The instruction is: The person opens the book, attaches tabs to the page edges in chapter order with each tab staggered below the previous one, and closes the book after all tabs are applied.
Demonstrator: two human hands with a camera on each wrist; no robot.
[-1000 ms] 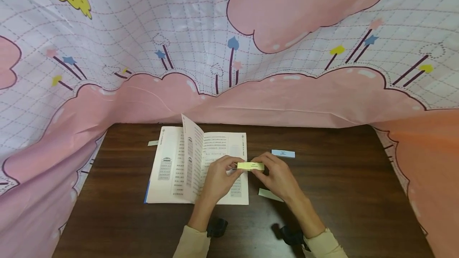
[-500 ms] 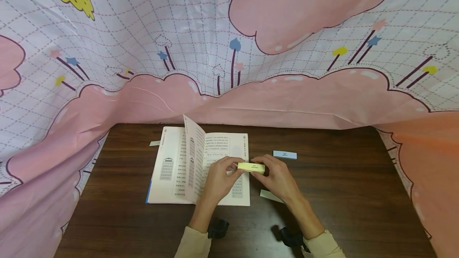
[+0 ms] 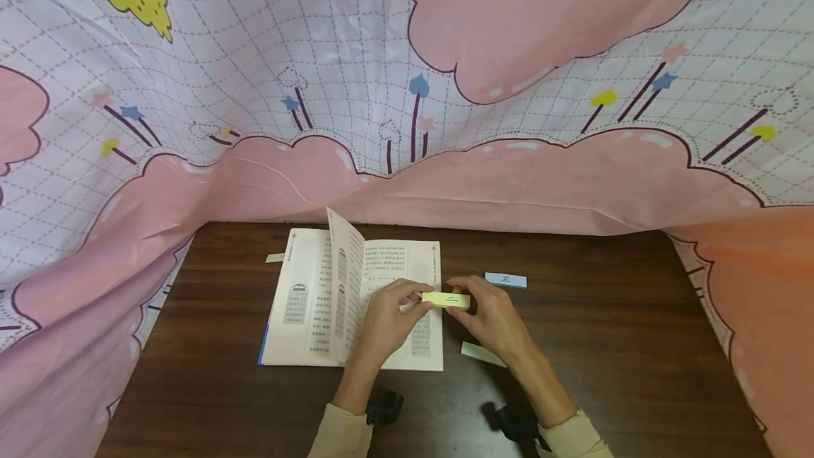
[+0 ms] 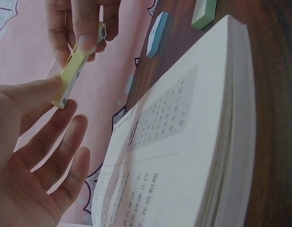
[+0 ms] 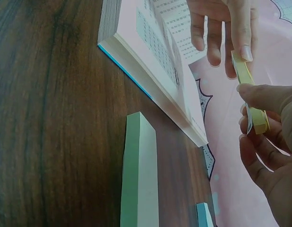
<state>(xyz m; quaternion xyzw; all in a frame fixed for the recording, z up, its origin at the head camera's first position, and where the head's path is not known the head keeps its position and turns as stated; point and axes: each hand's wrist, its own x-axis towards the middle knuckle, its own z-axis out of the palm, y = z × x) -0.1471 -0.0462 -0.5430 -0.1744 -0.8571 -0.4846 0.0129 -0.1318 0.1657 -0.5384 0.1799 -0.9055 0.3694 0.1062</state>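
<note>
Over the right edge of an open book, both hands hold a narrow yellow sticky-note pad with dark strokes written on it. My left hand pinches its left end between thumb and forefinger, the other fingers loosely spread. The right hand pinches the opposite end with thumb and fingers. In the right wrist view, a thin sheet stands slightly apart from the yellow pad. One leaf of the book stands half upright. A pale paper tab sticks out from the book's left edge.
On the dark wooden table, a blue sticky-note pad lies beyond the right hand. A green pad lies beside the right wrist, partly covered by it. A patterned pink and white cloth hangs behind the table.
The hands and the yellow pad stay almost in place, with only slight finger movement. The whole head view has shifted a little.
</note>
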